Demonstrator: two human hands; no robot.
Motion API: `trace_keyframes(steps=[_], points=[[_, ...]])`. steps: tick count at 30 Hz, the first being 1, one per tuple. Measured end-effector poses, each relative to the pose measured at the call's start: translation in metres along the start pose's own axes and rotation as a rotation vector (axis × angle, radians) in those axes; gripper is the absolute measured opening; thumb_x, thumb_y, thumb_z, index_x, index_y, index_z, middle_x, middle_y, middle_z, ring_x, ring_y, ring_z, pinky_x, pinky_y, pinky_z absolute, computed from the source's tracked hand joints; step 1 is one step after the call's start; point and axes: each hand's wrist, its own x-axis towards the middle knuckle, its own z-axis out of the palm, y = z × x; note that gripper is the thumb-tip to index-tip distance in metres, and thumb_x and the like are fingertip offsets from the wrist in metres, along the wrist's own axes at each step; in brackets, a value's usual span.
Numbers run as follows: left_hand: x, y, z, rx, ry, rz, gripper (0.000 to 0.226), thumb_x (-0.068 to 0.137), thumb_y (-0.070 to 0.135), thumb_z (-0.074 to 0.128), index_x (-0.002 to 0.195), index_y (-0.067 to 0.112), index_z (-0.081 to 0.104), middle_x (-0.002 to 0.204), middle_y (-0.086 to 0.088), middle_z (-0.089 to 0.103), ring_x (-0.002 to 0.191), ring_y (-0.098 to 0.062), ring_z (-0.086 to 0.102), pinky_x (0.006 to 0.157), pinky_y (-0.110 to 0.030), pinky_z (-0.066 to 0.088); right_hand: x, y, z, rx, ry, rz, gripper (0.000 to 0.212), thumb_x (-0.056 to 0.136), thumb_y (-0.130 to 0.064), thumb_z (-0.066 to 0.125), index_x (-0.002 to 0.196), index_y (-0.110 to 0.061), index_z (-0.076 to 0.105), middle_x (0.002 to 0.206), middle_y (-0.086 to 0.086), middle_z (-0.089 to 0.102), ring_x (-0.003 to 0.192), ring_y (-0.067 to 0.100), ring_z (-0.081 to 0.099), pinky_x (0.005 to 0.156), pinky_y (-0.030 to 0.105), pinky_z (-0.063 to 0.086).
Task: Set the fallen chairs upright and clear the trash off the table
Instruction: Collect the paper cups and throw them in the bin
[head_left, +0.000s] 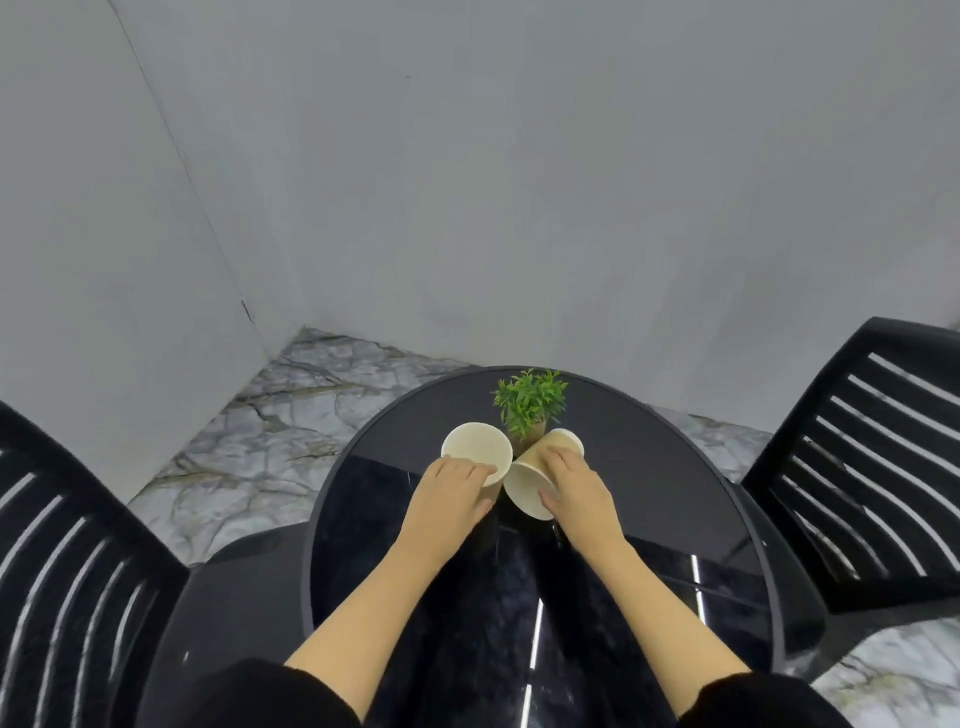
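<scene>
Two beige paper cups are on the round black glass table (649, 499). My left hand (449, 499) grips the upright cup (475, 447), its open mouth facing up. My right hand (574, 491) is closed around the second cup (530, 486), which is tipped on its side with its mouth toward me. Both black slatted chairs stand upright: one on the left (78, 571) and one on the right (872, 478).
A small green potted plant (530, 402) stands just behind the cups, close to my fingers. Grey walls meet in a corner behind the table. The marble floor (244, 441) shows between table, chairs and wall.
</scene>
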Motion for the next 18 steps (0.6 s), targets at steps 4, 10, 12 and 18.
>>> trace_keyframes(steps=[4, 10, 12, 18], points=[[-0.003, -0.003, 0.005, 0.14, -0.005, 0.07, 0.031, 0.05, 0.029, 0.085, 0.076, 0.029, 0.068, 0.062, 0.011, 0.069, 0.064, -0.005, 0.066, 0.082, -0.021, 0.054, 0.0, 0.004, 0.002, 0.012, 0.045, 0.024, 0.039, 0.089, -0.009, 0.051, 0.127, -0.014, 0.05, 0.133, 0.004, 0.052, 0.106, 0.03, 0.057, 0.083, 0.039, 0.048], [-0.021, 0.007, 0.001, 0.219, -0.036, 0.055, 0.029, 0.048, 0.024, 0.087, 0.07, 0.028, 0.067, 0.049, 0.008, 0.064, 0.051, -0.005, 0.062, 0.079, -0.024, 0.056, -0.021, 0.007, -0.014, 0.026, 0.142, -0.015, 0.025, 0.088, -0.007, 0.05, 0.109, -0.012, 0.062, 0.117, 0.005, 0.062, 0.106, 0.025, 0.056, 0.07, 0.036, 0.048], [-0.026, 0.016, -0.001, 0.232, -0.014, 0.059, 0.027, 0.049, 0.027, 0.086, 0.066, 0.028, 0.066, 0.046, 0.008, 0.062, 0.048, -0.004, 0.061, 0.075, -0.023, 0.056, -0.032, 0.009, -0.02, 0.011, 0.154, -0.027, 0.023, 0.09, -0.009, 0.048, 0.107, -0.014, 0.063, 0.112, 0.003, 0.063, 0.104, 0.022, 0.056, 0.065, 0.031, 0.042], [-0.054, 0.062, -0.019, 0.111, 0.007, -0.024, 0.015, 0.088, 0.021, 0.054, 0.097, 0.012, 0.063, 0.083, -0.009, 0.072, 0.082, -0.029, 0.063, 0.078, -0.033, 0.046, -0.075, 0.018, -0.046, 0.039, 0.175, -0.061, 0.021, 0.091, -0.011, 0.048, 0.103, -0.013, 0.065, 0.102, 0.004, 0.066, 0.097, 0.022, 0.06, 0.066, 0.032, 0.045]])
